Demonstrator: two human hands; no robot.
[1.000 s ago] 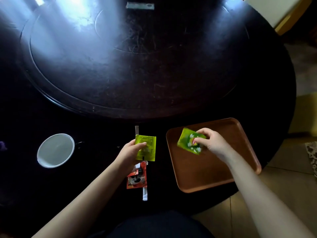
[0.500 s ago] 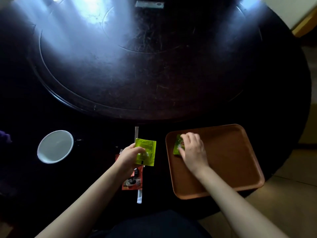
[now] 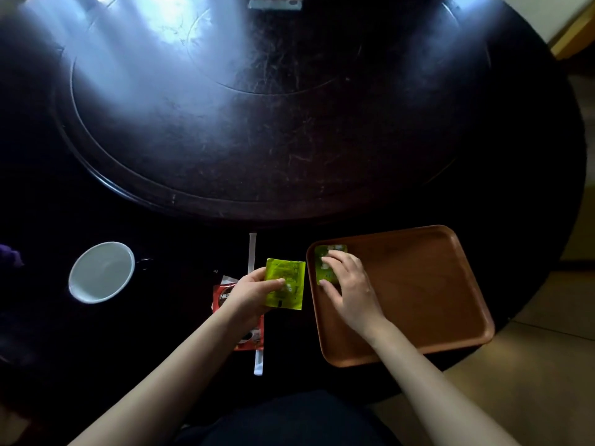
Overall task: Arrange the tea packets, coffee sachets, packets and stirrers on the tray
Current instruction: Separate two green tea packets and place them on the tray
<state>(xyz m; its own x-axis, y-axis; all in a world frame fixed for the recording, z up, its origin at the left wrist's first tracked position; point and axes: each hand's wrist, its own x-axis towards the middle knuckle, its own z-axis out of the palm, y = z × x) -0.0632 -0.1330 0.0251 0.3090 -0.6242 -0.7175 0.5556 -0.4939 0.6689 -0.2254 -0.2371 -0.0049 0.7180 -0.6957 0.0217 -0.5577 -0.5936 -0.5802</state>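
Note:
A brown tray (image 3: 418,284) sits at the table's near right edge. My right hand (image 3: 346,284) lies flat on a green tea packet (image 3: 323,252) in the tray's far left corner, fingers spread over it. My left hand (image 3: 254,292) pinches a second green tea packet (image 3: 289,286) just left of the tray, above the table. Red coffee sachets (image 3: 248,336) lie under my left wrist. A white paper-wrapped stirrer (image 3: 252,252) lies lengthwise beside them, its near end (image 3: 258,362) showing below the sachets.
A white cup (image 3: 101,272) stands on the dark round table (image 3: 289,140) at the left. A raised round turntable fills the table's middle. A pale flat object (image 3: 275,3) lies at the far edge. Tiled floor shows at the right.
My right hand brought its green packet down into the tray's far left corner and now presses it flat. My left hand still holds the other green packet in about the same place.

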